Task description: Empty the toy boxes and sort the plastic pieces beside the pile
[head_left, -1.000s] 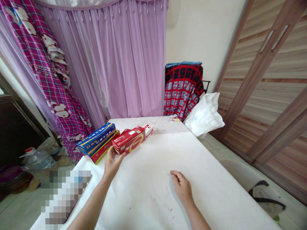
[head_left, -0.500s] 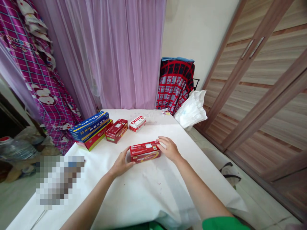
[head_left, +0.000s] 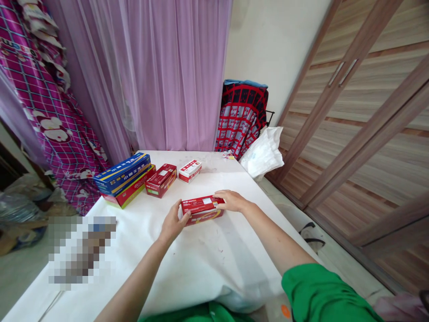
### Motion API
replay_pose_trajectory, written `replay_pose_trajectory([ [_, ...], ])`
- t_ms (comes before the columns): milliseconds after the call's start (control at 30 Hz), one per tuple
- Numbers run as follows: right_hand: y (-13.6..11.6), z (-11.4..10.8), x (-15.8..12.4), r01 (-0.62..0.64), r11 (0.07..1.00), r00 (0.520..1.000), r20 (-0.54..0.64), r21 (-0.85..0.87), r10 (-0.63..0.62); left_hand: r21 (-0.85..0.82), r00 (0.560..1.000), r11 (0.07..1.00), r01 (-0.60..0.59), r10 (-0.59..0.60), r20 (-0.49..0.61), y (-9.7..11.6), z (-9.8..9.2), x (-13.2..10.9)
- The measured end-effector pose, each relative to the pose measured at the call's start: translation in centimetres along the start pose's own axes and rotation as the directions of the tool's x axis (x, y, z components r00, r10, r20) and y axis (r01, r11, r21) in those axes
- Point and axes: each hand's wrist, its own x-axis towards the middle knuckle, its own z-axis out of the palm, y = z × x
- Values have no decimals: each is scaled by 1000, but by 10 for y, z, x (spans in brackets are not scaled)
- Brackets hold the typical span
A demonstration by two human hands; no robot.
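Head cam is showing a white table [head_left: 201, 268] filling most of the view. The biggest carton, a blue box [head_left: 122, 172], is sitting on a red-and-yellow box [head_left: 132, 194] by the far left edge. A spare red box [head_left: 161, 180] is lying just beside them, all parked out of the hands' way. A long red box [head_left: 203, 209] is lying flat mid-table, nearer the person. A small white-and-red box [head_left: 190, 170] is resting just past the spare.

Left hand [head_left: 173, 223] is cupping the long box's left end and right hand [head_left: 231, 201] is covering its right end. Both are pinching it lengthwise, probably so it isn't sliding.
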Motion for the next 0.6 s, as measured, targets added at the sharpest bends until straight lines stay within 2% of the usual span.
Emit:
replay_pose_trajectory([
  [167,6,-1,4,66,997,996,60,28,-67,337,996,939,-66,40,86,16,-13,3],
  [300,9,6,0,96,995,995,26,19,-96,518,986,848,-112,28,167,25,-20,5],
  [433,11,13,-5,128,991,991,-46,29,-126,584,975,804,-110,-27,221,33,-23,5],
  [600,15,14,-3,147,989,989,-2,5,-147,595,970,799,-94,-62,236,43,-26,1],
])
